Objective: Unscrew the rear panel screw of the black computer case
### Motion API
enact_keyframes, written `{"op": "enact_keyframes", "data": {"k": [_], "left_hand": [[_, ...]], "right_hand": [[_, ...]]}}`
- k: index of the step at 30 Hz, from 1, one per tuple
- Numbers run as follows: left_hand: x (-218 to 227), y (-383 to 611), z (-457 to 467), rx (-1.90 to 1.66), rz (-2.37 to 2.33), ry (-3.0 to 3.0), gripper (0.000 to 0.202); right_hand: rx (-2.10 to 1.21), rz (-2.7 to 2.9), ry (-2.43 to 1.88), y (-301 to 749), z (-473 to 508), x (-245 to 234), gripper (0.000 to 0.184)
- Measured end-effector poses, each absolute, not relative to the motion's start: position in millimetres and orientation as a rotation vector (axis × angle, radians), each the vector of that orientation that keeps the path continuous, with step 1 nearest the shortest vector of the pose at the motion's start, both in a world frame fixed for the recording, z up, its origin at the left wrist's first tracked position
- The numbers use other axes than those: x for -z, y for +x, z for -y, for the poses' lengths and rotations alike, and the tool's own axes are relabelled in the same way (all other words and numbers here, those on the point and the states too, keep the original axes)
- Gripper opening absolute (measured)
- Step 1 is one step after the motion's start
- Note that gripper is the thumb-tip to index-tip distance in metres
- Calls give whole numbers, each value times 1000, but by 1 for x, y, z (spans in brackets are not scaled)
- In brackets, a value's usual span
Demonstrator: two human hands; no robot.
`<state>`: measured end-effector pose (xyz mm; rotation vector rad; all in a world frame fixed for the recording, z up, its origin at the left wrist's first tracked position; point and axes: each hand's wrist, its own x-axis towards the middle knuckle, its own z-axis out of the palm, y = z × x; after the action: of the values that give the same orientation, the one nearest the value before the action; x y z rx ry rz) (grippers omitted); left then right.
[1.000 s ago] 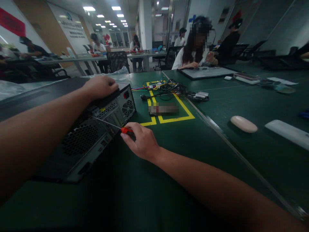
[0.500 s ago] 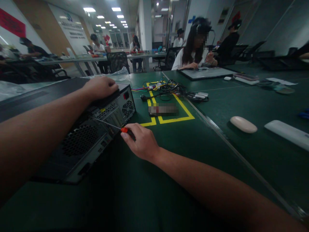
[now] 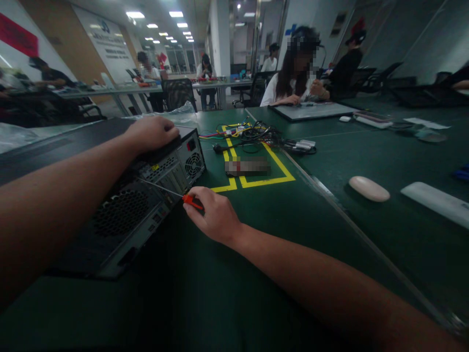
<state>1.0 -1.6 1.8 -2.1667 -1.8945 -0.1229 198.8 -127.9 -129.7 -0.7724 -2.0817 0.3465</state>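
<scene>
Head view: the desktop computer case (image 3: 128, 215) lies on its side at the near left of the green table (image 3: 264, 254), its rear panel with fan grilles and ports turned toward the right. The left hand (image 3: 152, 133) lies over the case's far top corner, fingers curled down over the edge, clasping it. The right hand (image 3: 214, 215) sits on the table just right of the case, pinching the red handle of a screwdriver (image 3: 166, 189). The thin steel shaft runs up and left, and its tip meets the rear panel.

The screwdriver looks light, stiff and slim, so it is probably best held at the handle, as here. The case is likely heavy and rigid, with thin sheet-metal edges, and looks safest gripped at a top corner.

Farther off, a tangle of cables (image 3: 256, 134) lies across a yellow tape outline (image 3: 282, 172). A pale mouse (image 3: 369, 188) rests to the right, and another person (image 3: 289, 83) works at the far end.

Against half a second ago, more of the red handle shows and the right hand sits slightly lower. The left hand and the case have not shifted.
</scene>
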Motion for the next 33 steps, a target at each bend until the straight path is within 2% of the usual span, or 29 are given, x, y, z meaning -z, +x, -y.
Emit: {"op": "enact_keyframes", "data": {"k": [33], "left_hand": [[0, 1, 1, 146, 1905, -2178, 59]], "right_hand": [[-339, 2086, -790, 199, 128, 130, 23]]}}
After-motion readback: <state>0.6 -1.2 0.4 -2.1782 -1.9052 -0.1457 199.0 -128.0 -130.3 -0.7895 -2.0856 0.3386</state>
